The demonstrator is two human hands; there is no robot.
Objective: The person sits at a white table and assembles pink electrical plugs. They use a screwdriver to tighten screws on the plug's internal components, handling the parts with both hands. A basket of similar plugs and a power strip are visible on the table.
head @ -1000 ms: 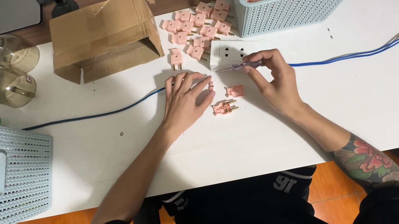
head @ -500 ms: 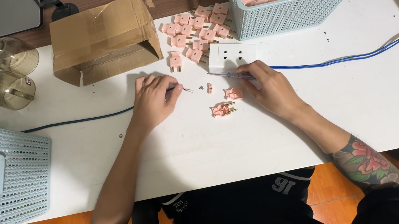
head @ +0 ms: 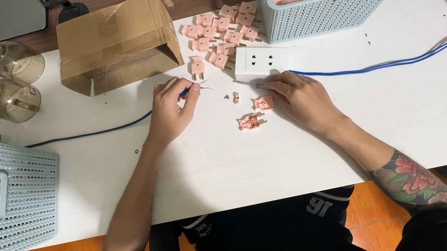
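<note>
White table: left hand pinching blue wire's stripped end, right hand gripping a thin tool; plug halves lying open at 6 o'clock of socket, pile waiting.

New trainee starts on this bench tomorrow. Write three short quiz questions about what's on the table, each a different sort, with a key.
1. True or false: the left hand holds the end of a blue wire.
2. What lies nearest the right hand? A) glass jars B) loose pink plugs C) cardboard box
3. Fill in: the white socket block sits in front of the blue ____ of pink parts.

Key: 1 true; 2 B; 3 basket.
</note>
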